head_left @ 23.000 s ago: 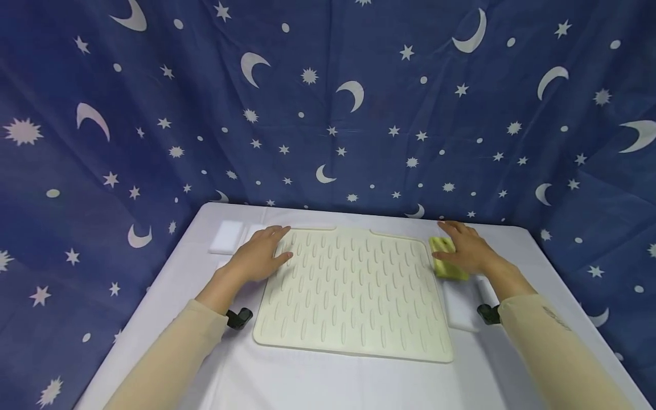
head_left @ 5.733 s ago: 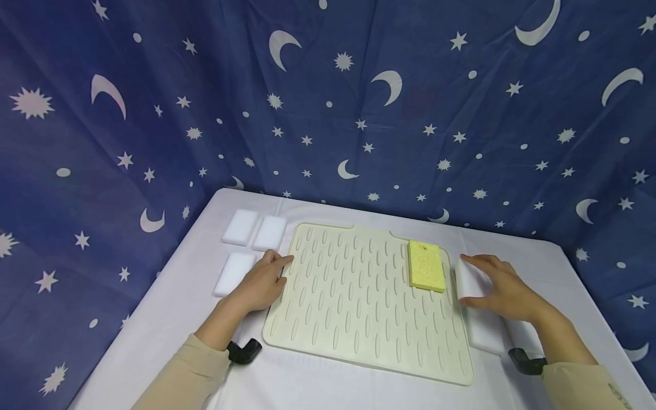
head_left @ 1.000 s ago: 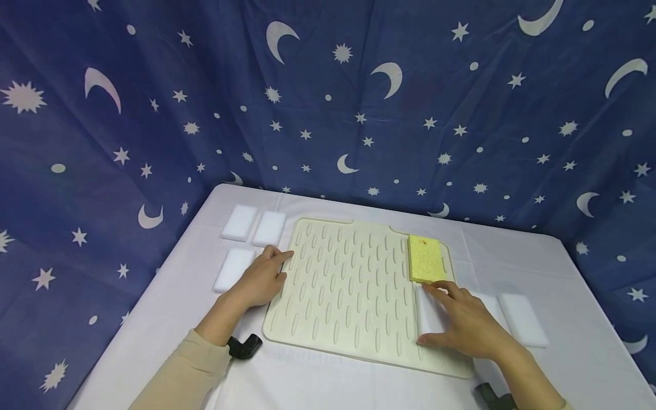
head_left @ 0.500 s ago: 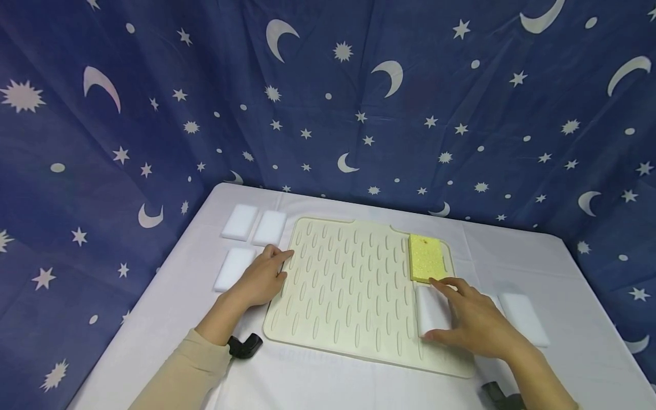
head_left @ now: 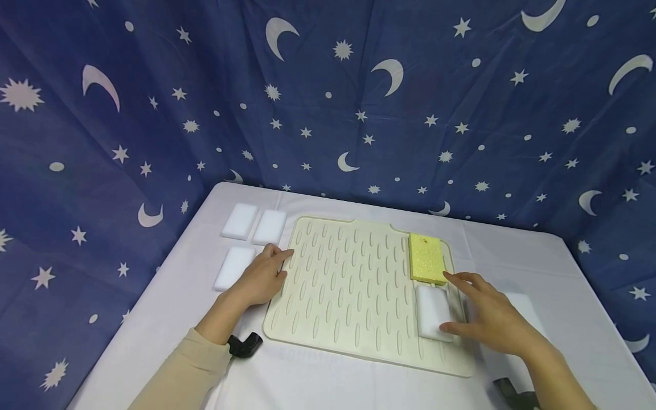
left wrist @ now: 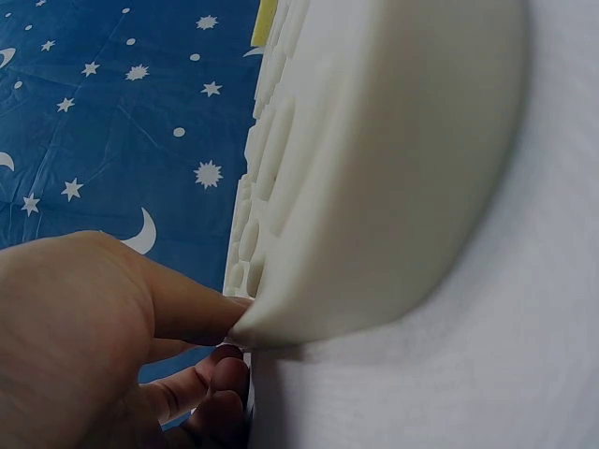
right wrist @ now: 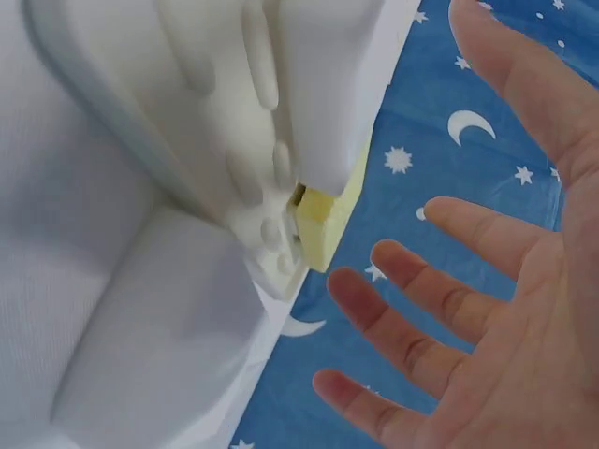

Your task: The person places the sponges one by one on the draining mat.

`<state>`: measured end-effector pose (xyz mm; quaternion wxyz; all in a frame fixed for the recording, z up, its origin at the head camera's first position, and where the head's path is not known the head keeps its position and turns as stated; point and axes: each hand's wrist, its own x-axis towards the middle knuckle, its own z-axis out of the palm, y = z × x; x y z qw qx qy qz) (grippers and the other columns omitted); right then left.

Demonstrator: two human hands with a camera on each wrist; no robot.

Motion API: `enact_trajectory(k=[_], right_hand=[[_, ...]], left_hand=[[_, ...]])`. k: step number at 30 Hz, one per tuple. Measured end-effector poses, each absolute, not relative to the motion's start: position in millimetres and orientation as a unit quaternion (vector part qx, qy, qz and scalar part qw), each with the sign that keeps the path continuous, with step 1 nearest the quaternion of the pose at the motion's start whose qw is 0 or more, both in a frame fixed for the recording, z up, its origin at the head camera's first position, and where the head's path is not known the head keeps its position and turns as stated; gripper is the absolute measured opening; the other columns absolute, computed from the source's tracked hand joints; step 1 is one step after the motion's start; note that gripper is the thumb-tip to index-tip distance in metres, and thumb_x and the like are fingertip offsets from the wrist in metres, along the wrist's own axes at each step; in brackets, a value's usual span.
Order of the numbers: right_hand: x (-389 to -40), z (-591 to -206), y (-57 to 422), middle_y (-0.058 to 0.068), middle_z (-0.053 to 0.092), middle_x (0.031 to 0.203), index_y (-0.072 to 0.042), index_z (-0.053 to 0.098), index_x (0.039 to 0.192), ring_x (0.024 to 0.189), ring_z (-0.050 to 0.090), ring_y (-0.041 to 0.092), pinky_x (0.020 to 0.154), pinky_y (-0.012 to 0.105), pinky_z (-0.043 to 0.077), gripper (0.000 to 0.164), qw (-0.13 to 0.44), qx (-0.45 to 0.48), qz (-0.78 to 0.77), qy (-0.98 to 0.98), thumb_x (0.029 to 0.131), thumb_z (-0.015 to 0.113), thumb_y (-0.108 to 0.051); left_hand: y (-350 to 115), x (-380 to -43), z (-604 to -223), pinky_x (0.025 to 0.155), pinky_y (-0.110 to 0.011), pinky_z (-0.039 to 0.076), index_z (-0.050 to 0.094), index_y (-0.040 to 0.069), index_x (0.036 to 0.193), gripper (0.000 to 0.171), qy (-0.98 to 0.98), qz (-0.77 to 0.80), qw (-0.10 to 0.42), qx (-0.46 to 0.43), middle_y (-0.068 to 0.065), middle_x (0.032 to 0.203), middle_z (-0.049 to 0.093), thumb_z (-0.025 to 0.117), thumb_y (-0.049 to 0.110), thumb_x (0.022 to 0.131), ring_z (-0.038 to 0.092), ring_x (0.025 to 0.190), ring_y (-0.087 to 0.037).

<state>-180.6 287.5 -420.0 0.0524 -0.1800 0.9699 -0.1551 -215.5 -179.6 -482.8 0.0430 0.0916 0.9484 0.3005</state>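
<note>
A cream ribbed mat [head_left: 343, 285] lies on the cloth-covered table. My left hand [head_left: 261, 279] stays at its left edge. In the left wrist view, a straight thumb [left wrist: 187, 304] touches the mat's edge, with other fingers bent beside it. A white foam sponge [head_left: 432, 313] lies on the mat's right part, just below a yellow sponge [head_left: 426, 258]. My right hand [head_left: 492, 313] hovers over the mat's right edge, fingers spread, thumb tip overlapping the white sponge in the head view. In the right wrist view its palm [right wrist: 533, 346] shows, holding nothing.
Several white sponges lie on the cloth left of the mat, among them a far one [head_left: 240, 221]. Another white sponge [head_left: 525, 310] lies to the right, partly behind my right hand. A dark blue curtain [head_left: 328, 114] hangs behind the table.
In the last few seconds the white sponge has come from the right of the mat onto it. My right hand has let it go and drawn back rightward. The left hand stays put.
</note>
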Motion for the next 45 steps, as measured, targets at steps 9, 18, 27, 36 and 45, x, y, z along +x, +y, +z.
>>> enact_trajectory(k=[9, 18, 27, 36, 45], right_hand=[[-181, -416, 298, 0.017, 0.048, 0.148, -0.018, 0.042, 0.159, 0.129, 0.051, 0.048, 0.093, 0.073, 0.045, 0.105, 0.044, -0.182, -0.156, 0.970, 0.074, 0.088, -0.058], [-181, -412, 307, 0.021, 0.047, 0.148, -0.013, 0.044, 0.157, 0.131, 0.047, 0.050, 0.094, 0.076, 0.041, 0.104, 0.041, -0.170, -0.155, 0.972, 0.073, 0.091, -0.050], [-182, -414, 318, 0.022, 0.047, 0.147, -0.015, 0.044, 0.158, 0.130, 0.047, 0.049, 0.094, 0.074, 0.042, 0.101, 0.026, -0.181, -0.157, 0.971, 0.075, 0.091, -0.047], [-182, -414, 325, 0.023, 0.045, 0.148, -0.012, 0.043, 0.158, 0.132, 0.044, 0.050, 0.096, 0.075, 0.040, 0.100, 0.049, -0.163, -0.156, 0.973, 0.076, 0.090, -0.046], [-182, -419, 330, 0.025, 0.043, 0.150, -0.009, 0.045, 0.155, 0.132, 0.041, 0.052, 0.097, 0.077, 0.038, 0.100, 0.077, -0.137, -0.149, 0.976, 0.074, 0.090, -0.048]], left_hand=[[-179, -215, -481, 0.092, -0.041, 0.047, 0.049, 0.004, 0.154, 0.053, 0.948, 0.301, 0.044, 0.092, -0.014, 0.132, 0.050, 0.058, 0.010, 0.102, 0.054, 0.102, -0.023], [-180, -216, -480, 0.092, -0.042, 0.047, 0.049, 0.004, 0.153, 0.053, 0.948, 0.302, 0.044, 0.095, -0.015, 0.130, 0.050, 0.058, 0.009, 0.101, 0.054, 0.102, -0.024], [-181, -217, -480, 0.093, -0.041, 0.047, 0.050, 0.004, 0.152, 0.053, 0.947, 0.301, 0.044, 0.098, -0.014, 0.129, 0.050, 0.059, 0.008, 0.101, 0.054, 0.103, -0.024], [-181, -216, -480, 0.093, -0.041, 0.047, 0.050, 0.004, 0.153, 0.053, 0.947, 0.303, 0.047, 0.098, -0.014, 0.130, 0.050, 0.059, 0.008, 0.101, 0.054, 0.103, -0.025], [-180, -216, -480, 0.094, -0.042, 0.047, 0.050, 0.003, 0.152, 0.053, 0.947, 0.303, 0.045, 0.097, -0.015, 0.129, 0.051, 0.059, 0.008, 0.101, 0.054, 0.103, -0.025]])
